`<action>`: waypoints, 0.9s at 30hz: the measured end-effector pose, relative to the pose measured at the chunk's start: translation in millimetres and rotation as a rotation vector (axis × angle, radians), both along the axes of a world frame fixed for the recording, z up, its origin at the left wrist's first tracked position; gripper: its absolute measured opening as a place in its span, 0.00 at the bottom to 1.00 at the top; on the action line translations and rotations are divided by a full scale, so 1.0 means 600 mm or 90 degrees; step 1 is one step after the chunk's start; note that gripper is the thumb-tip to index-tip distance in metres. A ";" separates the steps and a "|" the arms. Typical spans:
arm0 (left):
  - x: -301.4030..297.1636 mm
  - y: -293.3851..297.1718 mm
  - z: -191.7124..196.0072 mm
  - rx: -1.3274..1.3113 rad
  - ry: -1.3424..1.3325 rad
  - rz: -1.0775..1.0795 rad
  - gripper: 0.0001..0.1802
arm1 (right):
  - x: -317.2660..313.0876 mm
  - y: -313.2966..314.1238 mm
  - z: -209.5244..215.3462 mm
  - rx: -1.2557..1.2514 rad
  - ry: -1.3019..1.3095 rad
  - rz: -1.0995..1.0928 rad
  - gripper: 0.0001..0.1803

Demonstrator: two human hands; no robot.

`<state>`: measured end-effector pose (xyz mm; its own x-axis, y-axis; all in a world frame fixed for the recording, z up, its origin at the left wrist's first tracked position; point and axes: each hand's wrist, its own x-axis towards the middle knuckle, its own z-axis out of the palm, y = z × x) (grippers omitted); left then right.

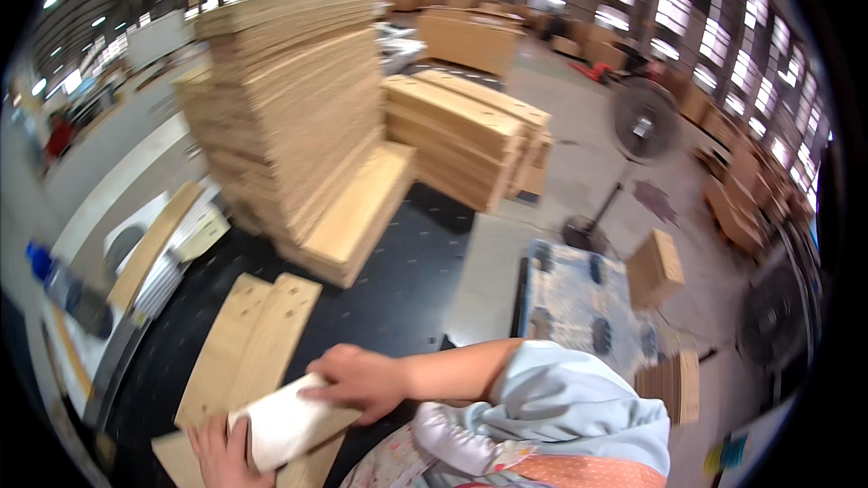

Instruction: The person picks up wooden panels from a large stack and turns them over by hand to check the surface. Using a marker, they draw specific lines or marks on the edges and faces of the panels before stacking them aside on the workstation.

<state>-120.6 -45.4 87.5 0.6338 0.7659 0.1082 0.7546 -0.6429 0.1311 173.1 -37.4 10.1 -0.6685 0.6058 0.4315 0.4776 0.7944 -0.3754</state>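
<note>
Low in the picture, two pale wooden boards (237,339) lie side by side on a black tabletop, with small dark holes near their far ends. Across their near part is a smooth white piece (282,423), like a folded sheet or cloth; its exact kind does not show. My left hand (226,456) is closed at its left edge, fingers partly cut off by the picture's rim. At its right edge my right hand (362,382) also grips it, with fingers curled. More wood (176,454) shows beneath and beside my left hand.
A tall stack of boards (316,108) stands on the black table (411,248), with shorter stacks (461,122) behind it. On the left are a blue-capped bottle (77,298) and a wooden strip (154,248). A standing fan (642,122) and a blue pallet (579,294) are to the right.
</note>
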 end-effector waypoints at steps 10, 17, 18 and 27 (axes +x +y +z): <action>0.078 0.043 -0.164 0.344 -0.313 -0.082 0.13 | -0.097 0.262 0.011 -0.435 0.455 -0.263 0.45; 0.066 0.052 -0.205 0.224 -0.382 0.054 0.13 | -0.145 0.526 0.121 -0.632 0.526 -0.363 0.35; 0.064 0.053 -0.198 0.286 -0.387 0.081 0.14 | -0.156 0.546 0.132 -0.636 0.580 -0.366 0.33; 0.024 0.054 -0.189 0.138 -0.514 0.046 0.16 | -0.154 0.662 0.127 -0.614 0.484 -0.576 0.43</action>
